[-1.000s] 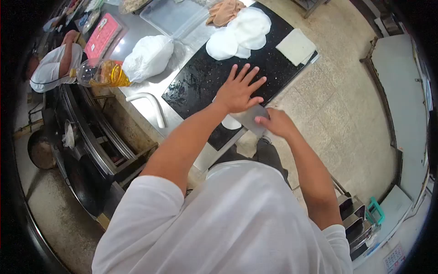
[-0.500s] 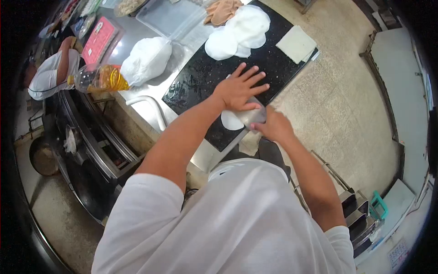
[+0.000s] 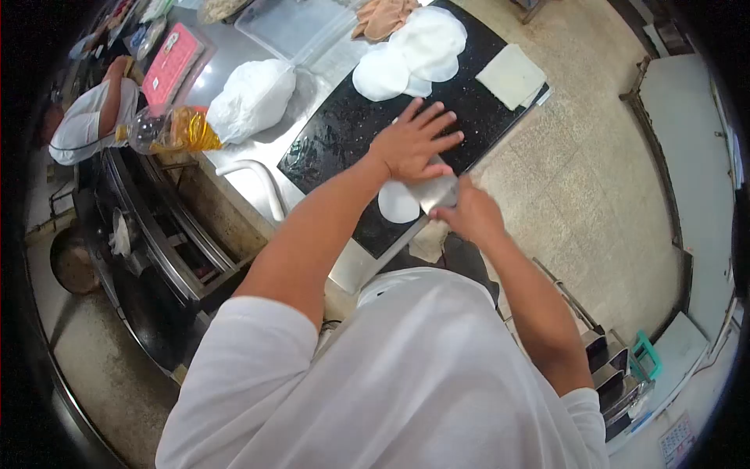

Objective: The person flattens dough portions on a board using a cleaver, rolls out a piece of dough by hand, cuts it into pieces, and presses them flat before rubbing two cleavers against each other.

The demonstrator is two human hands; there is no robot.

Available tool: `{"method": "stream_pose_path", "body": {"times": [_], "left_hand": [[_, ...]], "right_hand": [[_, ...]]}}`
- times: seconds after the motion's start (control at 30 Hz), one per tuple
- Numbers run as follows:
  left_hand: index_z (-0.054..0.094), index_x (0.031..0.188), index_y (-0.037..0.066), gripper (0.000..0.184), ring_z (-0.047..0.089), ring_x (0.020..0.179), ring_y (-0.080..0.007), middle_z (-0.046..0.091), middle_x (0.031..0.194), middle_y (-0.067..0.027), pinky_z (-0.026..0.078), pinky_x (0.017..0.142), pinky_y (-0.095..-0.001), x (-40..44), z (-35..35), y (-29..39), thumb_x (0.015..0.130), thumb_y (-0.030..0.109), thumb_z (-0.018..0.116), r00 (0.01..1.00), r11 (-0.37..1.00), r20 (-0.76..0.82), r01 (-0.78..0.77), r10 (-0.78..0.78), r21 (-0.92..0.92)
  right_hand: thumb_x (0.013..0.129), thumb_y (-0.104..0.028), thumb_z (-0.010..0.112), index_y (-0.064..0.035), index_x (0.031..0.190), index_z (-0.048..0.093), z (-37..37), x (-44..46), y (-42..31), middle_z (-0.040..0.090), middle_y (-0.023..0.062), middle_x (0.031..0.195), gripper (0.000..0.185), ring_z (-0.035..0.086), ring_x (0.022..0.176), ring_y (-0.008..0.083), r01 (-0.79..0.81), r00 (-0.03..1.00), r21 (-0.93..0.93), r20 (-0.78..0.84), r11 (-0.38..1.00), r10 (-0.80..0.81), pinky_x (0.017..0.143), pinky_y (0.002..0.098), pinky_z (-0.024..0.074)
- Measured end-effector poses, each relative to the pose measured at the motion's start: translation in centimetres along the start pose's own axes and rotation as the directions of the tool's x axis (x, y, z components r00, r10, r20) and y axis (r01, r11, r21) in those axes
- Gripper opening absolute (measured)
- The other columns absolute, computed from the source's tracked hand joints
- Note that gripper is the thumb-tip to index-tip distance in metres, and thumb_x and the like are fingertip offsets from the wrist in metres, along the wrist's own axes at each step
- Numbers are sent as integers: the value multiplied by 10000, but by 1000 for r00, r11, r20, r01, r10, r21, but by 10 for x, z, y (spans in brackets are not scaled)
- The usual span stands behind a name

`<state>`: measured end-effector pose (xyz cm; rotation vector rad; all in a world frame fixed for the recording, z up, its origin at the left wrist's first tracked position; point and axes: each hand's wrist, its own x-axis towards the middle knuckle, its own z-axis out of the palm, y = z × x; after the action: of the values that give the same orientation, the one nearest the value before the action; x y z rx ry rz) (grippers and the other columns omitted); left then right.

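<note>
On near end of black slab [image 3: 344, 129]: flat blade [image 3: 437, 192], right hand [image 3: 473, 213] clenched round its end, left hand [image 3: 414, 151] spread open over it, white disc [image 3: 398, 204] just beside. Pressing step, likely; next move calls for even palm pressure.

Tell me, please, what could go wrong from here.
The left hand lies partly over the metal blade in the right hand, so a slip might nick it. The white disc beside the blade could tear. The folded pale cloth at the black board's edge might fall.
</note>
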<state>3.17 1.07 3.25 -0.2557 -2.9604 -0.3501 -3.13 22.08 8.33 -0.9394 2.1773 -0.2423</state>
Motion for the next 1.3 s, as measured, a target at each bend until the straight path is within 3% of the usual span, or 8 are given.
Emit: {"method": "stream_pose_path", "body": {"times": [0.17, 0.33, 0.5, 0.67, 0.97, 1.1, 1.17, 1.3], "left_hand": [[622, 1374, 235, 640, 365, 1468, -332, 526, 1490, -62, 69, 1239, -621, -46, 28, 86, 907, 662, 531, 978, 967, 108, -155, 180, -203], [612, 1375, 199, 654, 389, 1445, -350, 510, 1501, -92, 212, 1184, -634, 2, 12, 42, 926, 663, 508, 997, 997, 61, -36, 40, -64], [607, 1388, 201, 657, 365, 1467, -352, 502, 1507, -122, 161, 1204, -630, 8, 10, 10, 903, 643, 555, 999, 997, -27, 42, -44, -64], [591, 1398, 213, 654, 329, 1493, -326, 513, 1501, -94, 149, 1211, -632, -41, 17, 89, 924, 655, 503, 984, 984, 164, -33, 62, -174], [555, 1440, 192, 693, 336, 1480, -355, 466, 1543, -103, 186, 1202, -617, 18, 15, 19, 930, 660, 505, 995, 996, 31, 93, -93, 2], [567, 1436, 197, 711, 312, 1497, -373, 422, 1582, -120, 170, 1206, -621, -18, 19, 43, 914, 676, 505, 994, 984, -13, 104, -107, -147], [577, 1427, 198, 692, 312, 1502, -351, 434, 1573, -109, 155, 1204, -635, -48, 16, 77, 930, 671, 484, 983, 996, 185, 2, 15, -89], [579, 1425, 215, 695, 322, 1496, -343, 452, 1559, -95, 144, 1201, -649, -13, 22, 77, 921, 686, 488, 985, 981, 119, -101, 122, -165]], "right_hand": [[776, -415, 841, 51, 1247, 466, 57, -72, 36, 704, 291, 963, 762, 703, 925, 454, -61, 981, 170, 190, 984, 28, 788, 528, 552], [748, -419, 852, 27, 1209, 498, 8, -21, 32, 711, 276, 971, 733, 700, 904, 453, -127, 989, 98, 90, 987, 118, 802, 517, 548], [757, -446, 846, 21, 1203, 519, -11, 12, 12, 706, 279, 996, 724, 699, 959, 435, -9, 1000, 2, 20, 1000, 9, 811, 515, 554], [780, -418, 825, 59, 1270, 463, 64, -61, 58, 702, 298, 1008, 774, 692, 960, 454, -89, 958, 277, 287, 957, 6, 792, 520, 550], [790, -433, 809, 32, 1193, 520, -29, 20, 34, 703, 288, 963, 679, 701, 922, 442, 68, 996, -16, 52, 998, -67, 779, 515, 558], [808, -422, 793, 8, 1178, 538, 21, -20, 39, 702, 291, 978, 622, 700, 932, 447, 92, 988, 184, 104, 979, -113, 811, 532, 547], [812, -400, 789, 18, 1211, 520, 57, -45, 58, 710, 278, 972, 638, 695, 927, 464, 54, 959, 342, 243, 938, -144, 820, 535, 541], [783, -415, 813, 20, 1218, 514, 37, -37, 54, 722, 254, 949, 683, 701, 915, 455, -85, 987, 226, 151, 970, 51, 801, 515, 550]]}}
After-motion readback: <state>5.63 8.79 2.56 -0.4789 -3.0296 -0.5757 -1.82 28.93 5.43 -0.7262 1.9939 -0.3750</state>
